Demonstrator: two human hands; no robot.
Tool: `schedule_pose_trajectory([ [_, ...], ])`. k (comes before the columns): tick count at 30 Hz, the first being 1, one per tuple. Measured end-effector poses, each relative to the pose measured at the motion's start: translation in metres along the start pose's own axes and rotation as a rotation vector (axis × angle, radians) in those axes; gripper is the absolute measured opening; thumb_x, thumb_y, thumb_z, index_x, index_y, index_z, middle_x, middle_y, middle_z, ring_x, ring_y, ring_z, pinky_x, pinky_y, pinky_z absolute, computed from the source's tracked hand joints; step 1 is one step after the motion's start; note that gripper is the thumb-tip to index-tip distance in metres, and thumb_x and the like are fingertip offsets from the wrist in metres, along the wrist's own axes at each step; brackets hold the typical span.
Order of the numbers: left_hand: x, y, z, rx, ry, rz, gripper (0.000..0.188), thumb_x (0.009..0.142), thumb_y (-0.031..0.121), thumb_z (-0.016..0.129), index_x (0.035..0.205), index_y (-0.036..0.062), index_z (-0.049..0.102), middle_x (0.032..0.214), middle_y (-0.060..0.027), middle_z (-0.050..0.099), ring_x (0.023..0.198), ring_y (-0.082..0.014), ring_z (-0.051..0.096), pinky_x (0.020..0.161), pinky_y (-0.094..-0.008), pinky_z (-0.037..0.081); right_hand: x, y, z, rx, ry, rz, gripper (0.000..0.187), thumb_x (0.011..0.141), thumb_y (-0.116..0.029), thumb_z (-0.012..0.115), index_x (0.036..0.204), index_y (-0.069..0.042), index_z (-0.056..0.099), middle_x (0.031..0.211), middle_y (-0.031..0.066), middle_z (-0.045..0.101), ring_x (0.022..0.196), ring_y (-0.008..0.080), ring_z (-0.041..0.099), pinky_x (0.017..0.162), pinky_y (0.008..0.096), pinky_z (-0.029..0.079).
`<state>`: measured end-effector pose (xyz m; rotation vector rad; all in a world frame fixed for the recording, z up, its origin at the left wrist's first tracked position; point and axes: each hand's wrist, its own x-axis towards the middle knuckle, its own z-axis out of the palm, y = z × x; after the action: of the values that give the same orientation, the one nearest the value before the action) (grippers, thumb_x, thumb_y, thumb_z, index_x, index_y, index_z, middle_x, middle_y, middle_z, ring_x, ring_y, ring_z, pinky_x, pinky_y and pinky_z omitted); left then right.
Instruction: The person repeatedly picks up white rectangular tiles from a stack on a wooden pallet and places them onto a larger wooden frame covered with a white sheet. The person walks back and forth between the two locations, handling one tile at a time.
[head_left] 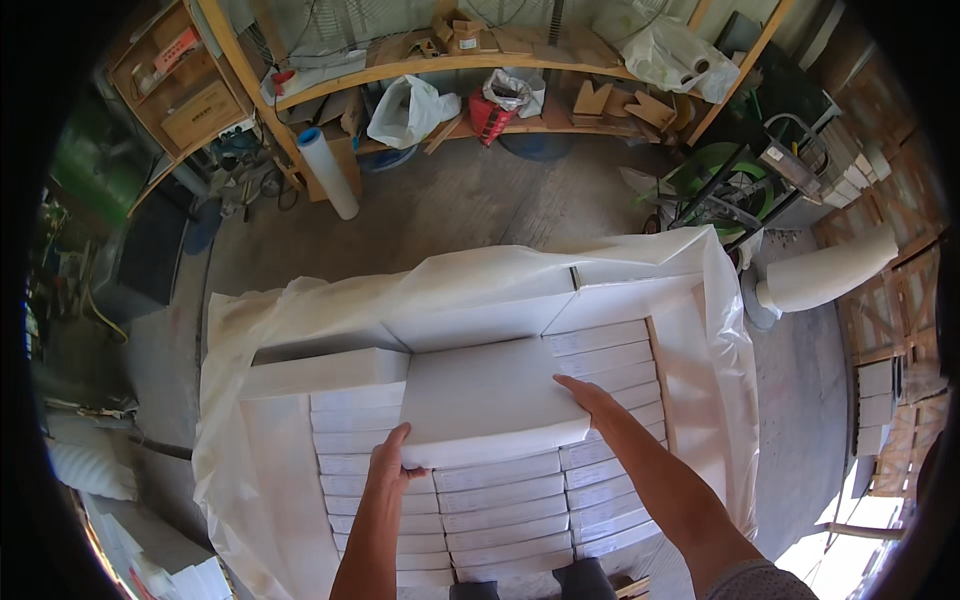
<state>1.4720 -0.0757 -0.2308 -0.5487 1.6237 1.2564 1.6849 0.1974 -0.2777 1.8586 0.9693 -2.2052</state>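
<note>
A broad, flat white box [485,395] is held level between two bare hands above rows of slimmer white boxes [500,505] in a cluttered workshop. The near left corner is gripped by the left hand [393,460], its thumb laid along the side and its fingers partly curled at the lower front edge. The right side is clasped by the right hand [588,402], its thumb stretched over the top near the edge; the rest of its fingers are hidden, so how far they are closed underneath cannot be told. Nor can it be told whether the box is borne by the hands alone or partly rested on the rows.

The box is placed at the middle of the load, just beside another white box [325,376] on the left and in front of tall white panels [480,312] at the far side. The slim boxes are stacked in three columns toward the near edge, and the whole load is bordered by loose translucent plastic sheeting [738,400].

Beyond the concrete floor [440,215], a wooden shelf [400,72] is lined with cardboard pieces; beneath it a white bag [405,112] and a red bag [488,120] are seen. A blue-ended roll [328,175] is leaned at the left, and a green wheel [712,168] is glimpsed at the right.
</note>
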Motion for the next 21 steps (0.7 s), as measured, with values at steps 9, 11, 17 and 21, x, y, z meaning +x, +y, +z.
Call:
schedule_pose_trajectory([
  [9,-0.004,0.064,0.015,-0.533,-0.271,0.125,0.035,0.085,0.013,0.062,0.108,-0.0098,0.05,0.103,-0.019,0.056,0.091,-0.0323,0.059,0.069,-0.036,0.058,-0.051,-0.04,0.005,0.035,-0.174,-0.464,0.059,0.083,-0.037,0.065,0.116,0.008,0.049,0.109,0.0164,0.054,0.102,0.0223,0.055,0.083,0.0304,0.049],
  [11,0.009,0.079,0.027,-0.638,-0.228,0.228,0.029,0.086,0.007,0.058,0.106,-0.0119,0.049,0.102,-0.0187,0.056,0.09,-0.0316,0.06,0.077,-0.036,0.057,-0.038,-0.053,0.029,-0.129,-0.004,-0.681,0.062,0.082,-0.048,0.061,0.108,0.008,0.052,0.097,0.0147,0.057,0.088,0.0193,0.056,0.071,0.0297,0.049],
  [17,0.035,0.087,0.049,-0.518,-0.076,0.289,0.019,0.084,-0.002,0.051,0.098,-0.0143,0.051,0.094,-0.0196,0.059,0.083,-0.0307,0.063,0.079,-0.0354,0.057,-0.018,-0.075,0.04,-0.368,0.208,-0.643,0.073,0.081,-0.057,0.058,0.115,0.007,0.046,0.101,0.0156,0.057,0.083,0.0196,0.06,0.07,0.0308,0.052],
  [21,0.036,0.078,0.04,-0.337,-0.169,0.2,0.022,0.085,0.003,0.053,0.1,-0.0127,0.049,0.094,-0.0207,0.058,0.084,-0.031,0.063,0.076,-0.0374,0.057,0.0,-0.064,0.034,-0.398,0.284,-0.752,0.081,0.08,-0.066,0.051,0.112,0.007,0.044,0.083,0.0154,0.057,0.073,0.0241,0.057,0.067,0.0351,0.047],
])
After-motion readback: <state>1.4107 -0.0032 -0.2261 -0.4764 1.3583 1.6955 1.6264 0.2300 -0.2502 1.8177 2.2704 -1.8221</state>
